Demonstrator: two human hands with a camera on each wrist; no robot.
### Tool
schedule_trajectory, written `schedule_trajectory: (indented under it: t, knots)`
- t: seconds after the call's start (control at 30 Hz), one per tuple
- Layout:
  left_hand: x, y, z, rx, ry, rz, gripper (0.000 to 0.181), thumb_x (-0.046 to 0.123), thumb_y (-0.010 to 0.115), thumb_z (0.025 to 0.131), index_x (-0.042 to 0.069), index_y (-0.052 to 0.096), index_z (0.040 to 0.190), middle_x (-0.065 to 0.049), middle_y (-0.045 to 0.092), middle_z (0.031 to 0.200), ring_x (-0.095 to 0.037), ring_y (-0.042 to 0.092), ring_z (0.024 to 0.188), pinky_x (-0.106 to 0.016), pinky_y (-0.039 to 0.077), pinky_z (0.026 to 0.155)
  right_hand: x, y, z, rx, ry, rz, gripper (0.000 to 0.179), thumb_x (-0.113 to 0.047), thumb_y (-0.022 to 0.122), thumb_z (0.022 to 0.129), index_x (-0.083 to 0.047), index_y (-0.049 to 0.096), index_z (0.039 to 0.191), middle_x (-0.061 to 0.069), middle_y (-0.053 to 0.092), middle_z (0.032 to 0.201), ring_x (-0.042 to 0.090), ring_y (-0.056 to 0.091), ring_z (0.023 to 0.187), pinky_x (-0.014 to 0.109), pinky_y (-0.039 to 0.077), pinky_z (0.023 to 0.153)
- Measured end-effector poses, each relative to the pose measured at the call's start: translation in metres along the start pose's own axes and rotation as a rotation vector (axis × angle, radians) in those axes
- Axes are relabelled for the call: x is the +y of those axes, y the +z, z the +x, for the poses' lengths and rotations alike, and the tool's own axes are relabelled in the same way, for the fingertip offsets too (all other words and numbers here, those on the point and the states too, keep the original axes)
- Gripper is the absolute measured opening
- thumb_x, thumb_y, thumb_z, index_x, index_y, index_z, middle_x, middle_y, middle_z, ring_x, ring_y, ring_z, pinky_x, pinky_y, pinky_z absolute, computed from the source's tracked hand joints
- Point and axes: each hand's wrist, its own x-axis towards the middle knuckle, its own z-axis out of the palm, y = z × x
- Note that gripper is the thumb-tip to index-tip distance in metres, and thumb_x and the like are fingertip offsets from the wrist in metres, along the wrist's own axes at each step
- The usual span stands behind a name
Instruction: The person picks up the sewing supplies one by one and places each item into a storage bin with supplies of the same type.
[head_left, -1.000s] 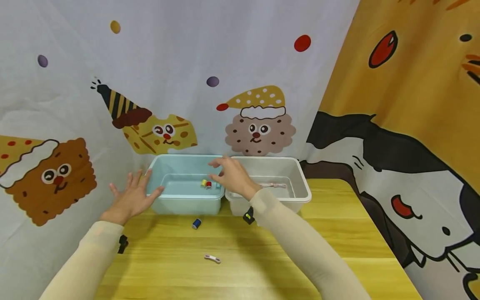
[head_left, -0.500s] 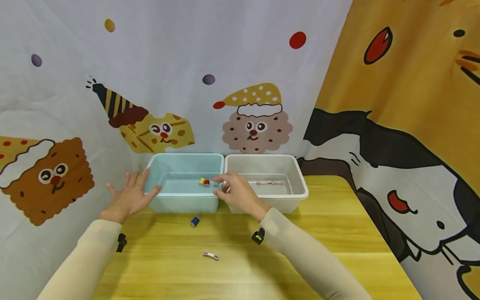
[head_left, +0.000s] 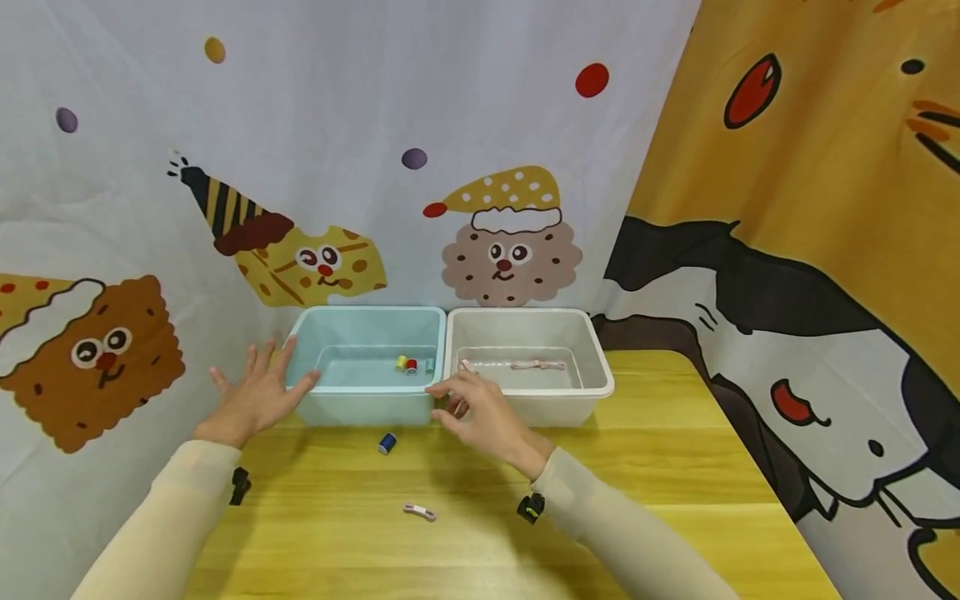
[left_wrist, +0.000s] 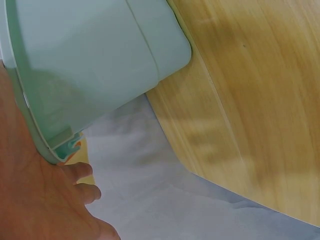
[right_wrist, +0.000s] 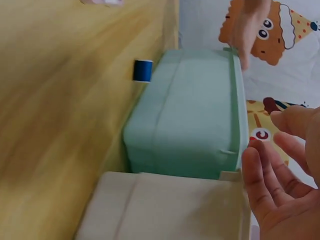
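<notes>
My left hand (head_left: 258, 400) rests with spread fingers at the left rim of the light blue bin (head_left: 367, 408). The right hand (head_left: 487, 417), its fingers loosely bent and nothing between them, hovers by the front corners where the blue bin meets the white bin (head_left: 558, 408). Inside the blue bin lie a yellow thread spool (head_left: 401, 363), a red thread spool (head_left: 411, 367) and a teal one (head_left: 430, 366). A dark blue thread spool (head_left: 387, 443) lies on the table in front. Nearer to me is a small pale purple bundle (head_left: 419, 512) with a white band.
Pinkish bundled strips (head_left: 537, 365) lie in the white bin, partly behind the right hand. Both bins stand side by side on the wooden table (head_left: 660, 483), against a printed curtain (head_left: 330, 117) at the back.
My right hand has drawn back from over the blue bin, toward me and slightly right, to the bins' front edge. The left hand stays at the rim.
</notes>
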Motion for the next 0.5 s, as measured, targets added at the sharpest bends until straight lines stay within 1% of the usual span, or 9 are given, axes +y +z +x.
schedule_trajectory:
  t: [0.17, 0.33, 0.43, 0.5]
  knots:
    - [0.0, 0.0, -0.001, -0.001, 0.002, -0.001, 0.111, 0.087, 0.034, 0.113, 0.011, 0.003, 0.189, -0.041, 0.001, 0.19, -0.072, -0.003, 0.174, -0.104, -0.019, 0.117, 0.003, 0.008, -0.015, -0.068, -0.004, -0.022, 0.037, -0.008, 0.086, 0.106, -0.004, 0.079, 0.141, 0.014, 0.081, 0.126, 0.009, 0.078, 0.092, 0.02, 0.068, 0.083]
    - [0.0, 0.002, -0.001, -0.011, 0.003, -0.006, 0.113, 0.089, 0.034, 0.112, 0.012, 0.002, 0.189, -0.042, 0.002, 0.19, -0.072, -0.003, 0.174, -0.104, -0.019, 0.117, 0.008, 0.015, -0.029, -0.131, 0.015, -0.043, 0.037, -0.009, 0.087, 0.106, -0.006, 0.08, 0.142, 0.012, 0.082, 0.128, 0.006, 0.076, 0.091, 0.022, 0.069, 0.083]
    - [0.002, 0.001, 0.0, -0.005, 0.003, -0.004, 0.113, 0.089, 0.033, 0.112, 0.012, 0.003, 0.189, -0.043, 0.001, 0.189, -0.072, -0.002, 0.174, -0.104, -0.019, 0.117, 0.011, 0.019, -0.035, -0.174, 0.036, -0.056, 0.04, -0.01, 0.087, 0.106, -0.006, 0.079, 0.145, 0.013, 0.082, 0.13, 0.006, 0.076, 0.091, 0.021, 0.068, 0.083]
    - [0.002, 0.0, 0.0, -0.003, 0.001, -0.002, 0.113, 0.088, 0.033, 0.112, 0.011, 0.003, 0.189, -0.043, 0.001, 0.189, -0.073, -0.003, 0.174, -0.104, -0.019, 0.117, 0.014, 0.023, -0.038, -0.217, 0.051, -0.077, 0.042, -0.012, 0.087, 0.107, -0.008, 0.078, 0.147, 0.013, 0.081, 0.132, 0.005, 0.075, 0.093, 0.017, 0.065, 0.083]
